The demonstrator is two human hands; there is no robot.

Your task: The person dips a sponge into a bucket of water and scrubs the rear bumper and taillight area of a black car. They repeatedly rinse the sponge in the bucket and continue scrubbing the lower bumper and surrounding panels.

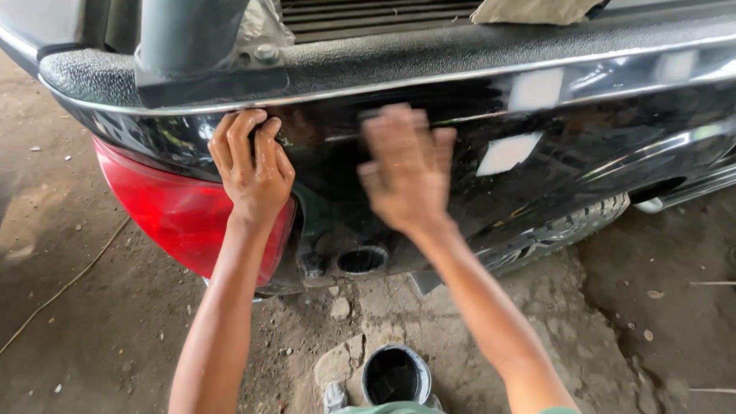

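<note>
A glossy black vehicle body panel (567, 161) runs across the head view, wet and reflective, under a chrome-edged rim. My left hand (251, 167) rests on the panel with its fingers curled over the upper edge, just above the red tail light (165, 211). My right hand (406, 170) is pressed flat against the panel near the middle, fingers spread, and it is blurred by motion. I cannot tell whether anything lies under its palm.
A round black pot (395, 375) with dark contents stands on the cracked dirt floor below my arms. A tyre (563, 228) shows under the panel at right. A thin cord (65, 285) lies on the ground at left.
</note>
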